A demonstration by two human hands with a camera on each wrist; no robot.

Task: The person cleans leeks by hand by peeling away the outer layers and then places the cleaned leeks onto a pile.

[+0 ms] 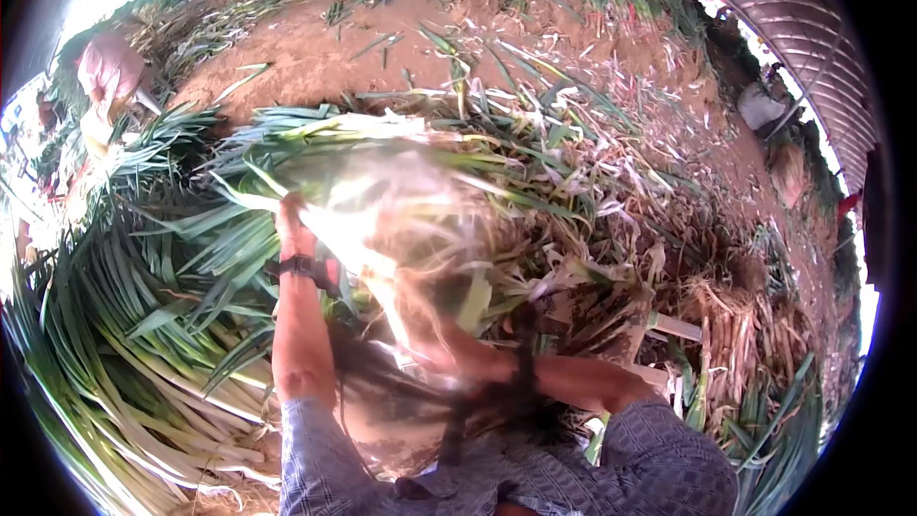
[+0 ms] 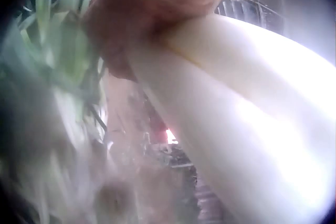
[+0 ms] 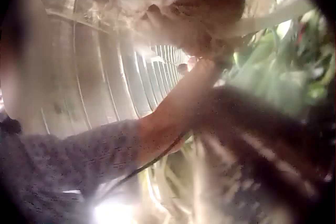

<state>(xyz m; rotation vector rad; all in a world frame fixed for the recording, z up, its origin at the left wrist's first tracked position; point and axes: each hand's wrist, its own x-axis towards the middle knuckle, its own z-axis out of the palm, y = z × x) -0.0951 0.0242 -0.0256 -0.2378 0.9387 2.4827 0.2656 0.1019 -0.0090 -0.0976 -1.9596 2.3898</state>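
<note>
My left hand [image 1: 291,213] grips thick leeks just where white shank turns to green leaf. In the left wrist view two white leek shanks [image 2: 220,98] run side by side out of the curled fingers [image 2: 157,8]. The shanks slant down in the head view toward my right hand [image 1: 435,339], which is blurred at their lower end. The right wrist view shows that hand [image 3: 194,14] bent around pale, stringy leek material, with a pale strip [image 3: 278,22] beside it. Bright glare washes out part of the leeks between the hands.
A big pile of leeks [image 1: 124,325] lies to the left, white ends toward me. Peeled leaves and scraps [image 1: 592,172] heap ahead and right. Bundled leeks with roots [image 1: 731,334] are at the right. Bare soil [image 1: 315,53] stretches beyond, with a pinkish sack [image 1: 110,67] far left.
</note>
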